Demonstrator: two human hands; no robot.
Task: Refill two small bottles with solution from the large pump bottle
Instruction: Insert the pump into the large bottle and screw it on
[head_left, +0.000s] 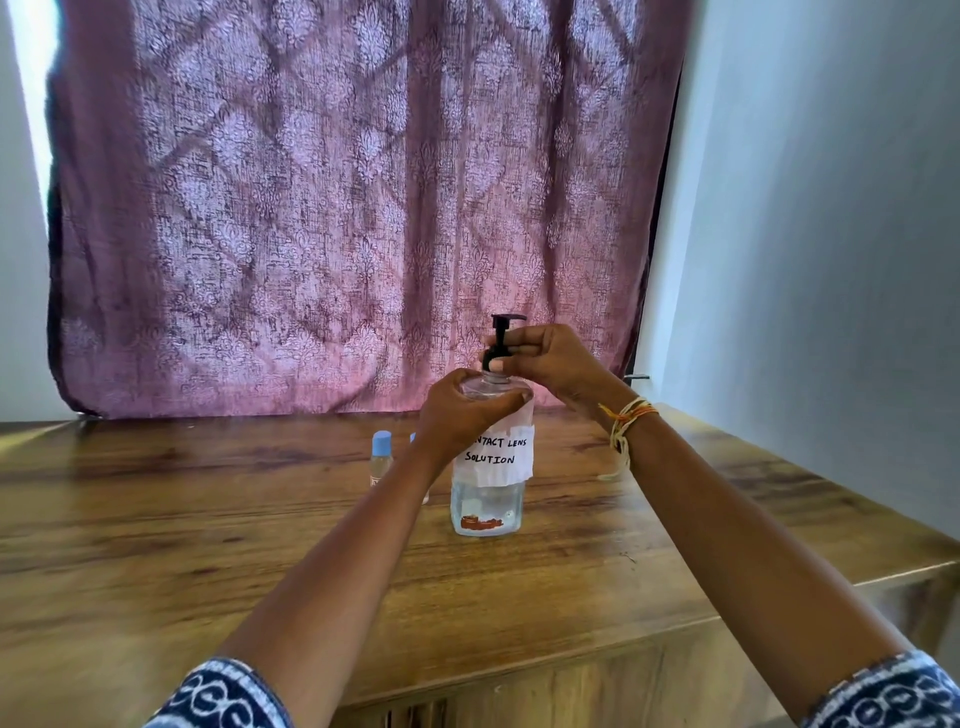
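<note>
- Centrally, just right of the middle of the frame, the large pump bottle (488, 467) stands upright on the wooden surface (208, 545), its white paper label reading "CONTACT LENS SOLUTION" in handwriting.
- The left hand (457, 415) wraps its grip around the bottle's shoulder; the right hand (550, 358) pinches the black pump (501, 338) at the neck, fingers closed on it.
- One small bottle (380, 460) with a blue cap stands just left of the left wrist; a second small bottle (413, 439) is mostly hidden behind that wrist.
- A thread bracelet (623, 426) circles the right wrist; patterned blue sleeves show at the lower edge.
- The brown surface fills the lower half, its right edge meeting a pale wall (831, 208).
- A mauve patterned curtain (337, 208) hangs across the upper frame, backlit, with bright light at upper left.
</note>
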